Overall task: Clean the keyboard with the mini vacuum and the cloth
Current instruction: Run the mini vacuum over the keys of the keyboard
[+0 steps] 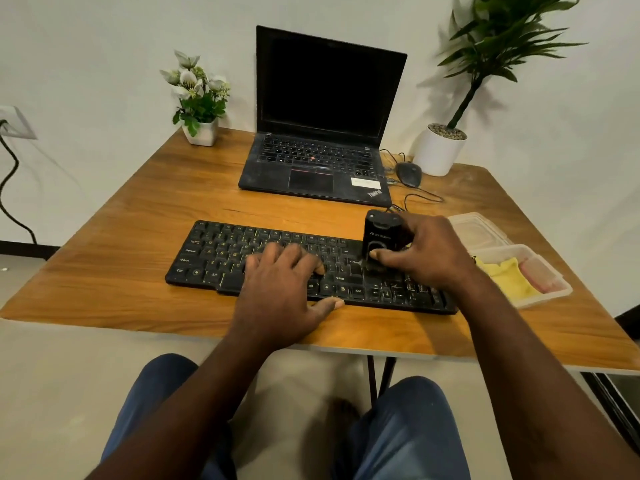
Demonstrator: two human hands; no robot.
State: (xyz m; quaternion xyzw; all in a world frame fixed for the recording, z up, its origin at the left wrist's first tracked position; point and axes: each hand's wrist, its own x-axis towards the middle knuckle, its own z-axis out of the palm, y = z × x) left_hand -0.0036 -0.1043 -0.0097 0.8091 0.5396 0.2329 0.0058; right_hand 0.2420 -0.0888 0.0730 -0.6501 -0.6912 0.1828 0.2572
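**Vacuum on the keys, one hand steadying the board**

Head view: My right hand (427, 259) grips the black mini vacuum (381, 235), fingers curled round its far side and thumb pressed across its front. The vacuum stands upright with its lower end on the right part of the black keyboard (214, 258). My left hand (277, 285) lies flat on the middle keys, fingers spread and nearly straight, thumb along the keyboard's front edge.

The keyboard lies across the near half of the wooden table (138, 209). The yellow cloth (509, 280) sits in a clear plastic container (557, 294) at the table's right edge, just beside the keyboard's right end. The container's lid (479, 226) lies behind it.

Farther back, an open black laptop (322, 133) with a dark screen faces me. A wired mouse (409, 174) rests to its right. A small white pot of flowers (201, 131) stands at the back left and a white potted plant (439, 152) at the back right.
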